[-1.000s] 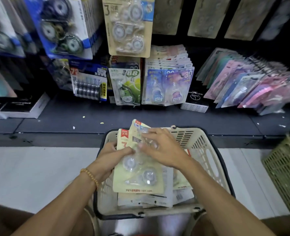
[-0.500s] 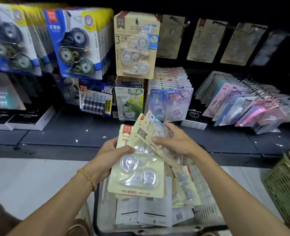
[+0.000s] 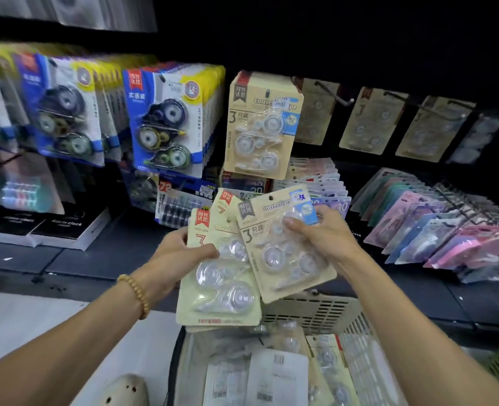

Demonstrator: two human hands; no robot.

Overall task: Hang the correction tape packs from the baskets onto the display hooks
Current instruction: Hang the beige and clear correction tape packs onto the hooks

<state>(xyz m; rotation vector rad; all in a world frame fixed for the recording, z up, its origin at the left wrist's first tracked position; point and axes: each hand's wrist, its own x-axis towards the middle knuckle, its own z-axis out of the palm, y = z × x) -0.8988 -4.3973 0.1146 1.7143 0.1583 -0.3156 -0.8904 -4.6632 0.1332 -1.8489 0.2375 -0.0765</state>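
From the head camera, the white basket [image 3: 315, 313] sits low in the middle, and both hands are raised above its far rim. The left hand [image 3: 173, 257] is closed on a small stack of pale yellow correction tape packs [image 3: 217, 291], thumb pressed across the front card, the other fingers hidden behind it. The right hand [image 3: 323, 235] pinches a single beige pack [image 3: 283, 247], thumb on the clear blister and fingers wrapped behind the right edge; this pack tilts left and overlaps the stack's upper right corner. More packs [image 3: 277, 373] lie flat inside the basket, some face down. Above the basket, on the dark display wall, a matching beige pack [image 3: 261, 124] hangs, and right of it a bare hook [image 3: 334, 93] juts out. A beaded bracelet [image 3: 136, 294] circles the left wrist.
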